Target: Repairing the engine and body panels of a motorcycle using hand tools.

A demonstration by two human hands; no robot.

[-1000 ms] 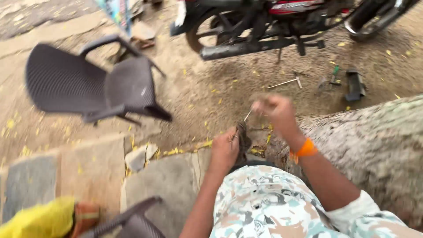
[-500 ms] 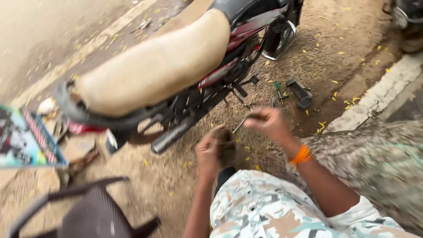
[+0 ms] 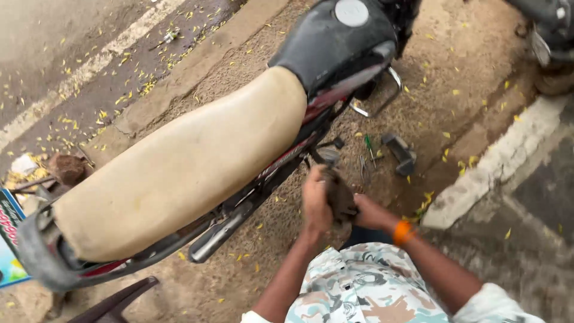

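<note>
Dusty ground [image 3: 287, 251] with little yellow leaves lay under one motorbike [image 3: 179, 173], which had a long tan seat. Two hands met just in front of the person's chest, beside the bike. One dark, dirty rag [image 3: 339, 197] sat between them. The left hand [image 3: 315, 200] was closed around the rag's left side, and the right hand [image 3: 368, 212] gripped it from below and the right. Both hands touched it, so neither was nearer. A few small tools [image 3: 382, 152] lay just past the hands.
</note>
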